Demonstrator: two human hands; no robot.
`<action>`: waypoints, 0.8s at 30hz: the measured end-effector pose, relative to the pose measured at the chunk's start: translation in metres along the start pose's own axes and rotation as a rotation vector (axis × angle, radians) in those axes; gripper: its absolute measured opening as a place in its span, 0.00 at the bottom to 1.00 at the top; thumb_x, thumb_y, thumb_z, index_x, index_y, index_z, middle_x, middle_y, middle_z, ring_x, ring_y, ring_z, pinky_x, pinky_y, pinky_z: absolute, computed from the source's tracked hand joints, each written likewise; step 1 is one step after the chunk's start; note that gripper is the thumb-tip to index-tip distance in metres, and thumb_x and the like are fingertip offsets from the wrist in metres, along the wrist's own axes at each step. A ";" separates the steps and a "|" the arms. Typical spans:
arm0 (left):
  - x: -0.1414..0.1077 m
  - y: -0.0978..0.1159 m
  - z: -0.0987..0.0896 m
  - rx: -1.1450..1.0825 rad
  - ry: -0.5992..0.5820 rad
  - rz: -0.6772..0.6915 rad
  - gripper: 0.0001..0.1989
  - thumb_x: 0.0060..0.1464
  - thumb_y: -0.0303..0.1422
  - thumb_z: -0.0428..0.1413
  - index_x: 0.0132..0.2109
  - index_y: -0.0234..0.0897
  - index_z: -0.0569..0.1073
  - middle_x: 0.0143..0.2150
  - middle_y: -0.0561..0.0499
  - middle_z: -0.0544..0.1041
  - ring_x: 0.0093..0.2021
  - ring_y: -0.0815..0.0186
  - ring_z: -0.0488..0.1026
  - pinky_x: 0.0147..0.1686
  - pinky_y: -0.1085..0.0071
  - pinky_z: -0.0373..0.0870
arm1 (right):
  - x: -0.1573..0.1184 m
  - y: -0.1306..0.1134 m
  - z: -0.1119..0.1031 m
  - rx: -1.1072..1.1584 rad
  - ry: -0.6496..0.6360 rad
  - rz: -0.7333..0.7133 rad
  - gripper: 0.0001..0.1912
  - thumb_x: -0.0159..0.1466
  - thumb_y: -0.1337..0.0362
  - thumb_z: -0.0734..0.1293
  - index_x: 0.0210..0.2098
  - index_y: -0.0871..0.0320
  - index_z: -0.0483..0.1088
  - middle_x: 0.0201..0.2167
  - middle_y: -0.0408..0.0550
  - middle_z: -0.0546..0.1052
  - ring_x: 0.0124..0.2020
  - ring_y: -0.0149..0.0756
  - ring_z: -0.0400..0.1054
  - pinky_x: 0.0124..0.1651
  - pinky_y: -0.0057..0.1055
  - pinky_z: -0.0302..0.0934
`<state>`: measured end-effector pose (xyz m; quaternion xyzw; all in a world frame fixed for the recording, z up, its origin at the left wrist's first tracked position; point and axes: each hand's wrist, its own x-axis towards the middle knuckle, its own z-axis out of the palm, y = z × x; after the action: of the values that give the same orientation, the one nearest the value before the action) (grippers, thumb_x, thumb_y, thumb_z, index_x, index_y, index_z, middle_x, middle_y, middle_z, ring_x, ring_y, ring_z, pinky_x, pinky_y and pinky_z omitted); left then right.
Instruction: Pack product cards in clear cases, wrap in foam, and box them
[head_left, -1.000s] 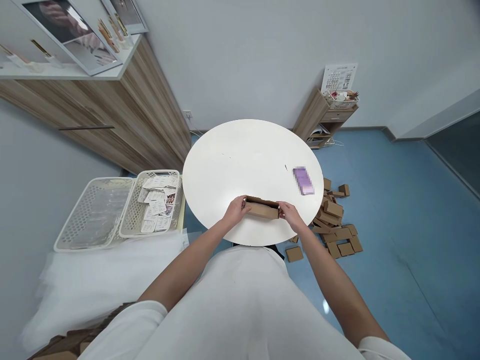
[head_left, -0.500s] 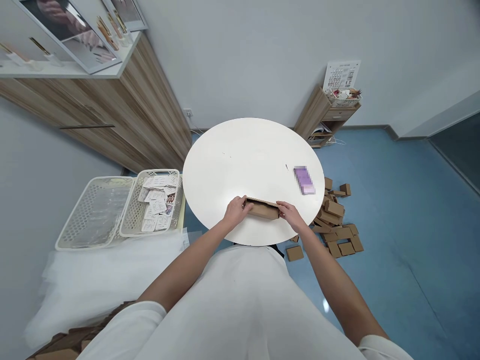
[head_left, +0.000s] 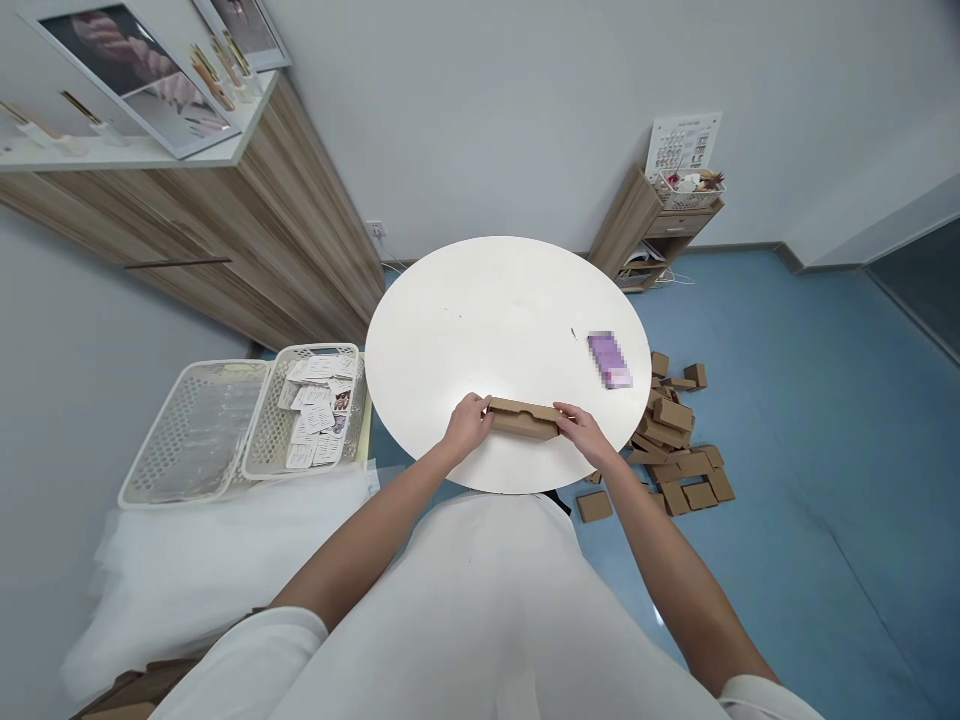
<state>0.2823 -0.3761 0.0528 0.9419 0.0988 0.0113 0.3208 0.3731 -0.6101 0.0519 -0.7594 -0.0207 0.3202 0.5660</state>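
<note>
A small brown cardboard box is held over the near part of the round white table. My left hand grips its left end, and my right hand grips its right end, fingers at the upper corner. The box's top flap lies across the opening, with a notch along its edge. A blurred purple item lies on the table to the right, with a small dark object beside it.
Many brown boxes lie on the floor right of the table. At the left stand a white basket of cards and another basket with clear packaging. A wooden cabinet and a small shelf stand beyond.
The flap has come down over the box's dark opening. My left thumb has moved back from the box's inside toward its left end.
</note>
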 end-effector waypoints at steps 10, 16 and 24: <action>0.003 -0.009 -0.007 -0.381 -0.137 -0.300 0.18 0.52 0.41 0.49 0.48 0.39 0.70 0.43 0.49 0.73 0.39 0.65 0.71 0.37 0.71 0.67 | 0.001 0.001 -0.005 0.171 -0.042 0.061 0.27 0.44 0.65 0.72 0.45 0.54 0.69 0.34 0.43 0.67 0.34 0.30 0.65 0.43 0.31 0.63; 0.002 -0.015 -0.004 -0.545 -0.248 -0.424 0.27 0.47 0.43 0.55 0.52 0.36 0.65 0.44 0.45 0.73 0.39 0.66 0.72 0.33 0.73 0.68 | 0.000 0.009 0.000 0.212 0.005 0.170 0.21 0.48 0.60 0.70 0.43 0.52 0.69 0.33 0.45 0.68 0.36 0.33 0.67 0.39 0.34 0.68; 0.002 -0.008 -0.005 -0.398 -0.287 -0.320 0.10 0.48 0.34 0.52 0.36 0.38 0.75 0.29 0.52 0.76 0.32 0.65 0.72 0.30 0.72 0.67 | -0.003 0.006 0.009 -0.063 0.141 0.118 0.25 0.48 0.64 0.69 0.46 0.56 0.69 0.40 0.49 0.73 0.32 0.34 0.69 0.37 0.36 0.68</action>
<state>0.2825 -0.3667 0.0519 0.8249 0.1954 -0.1537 0.5076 0.3640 -0.6056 0.0465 -0.7974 0.0538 0.2981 0.5219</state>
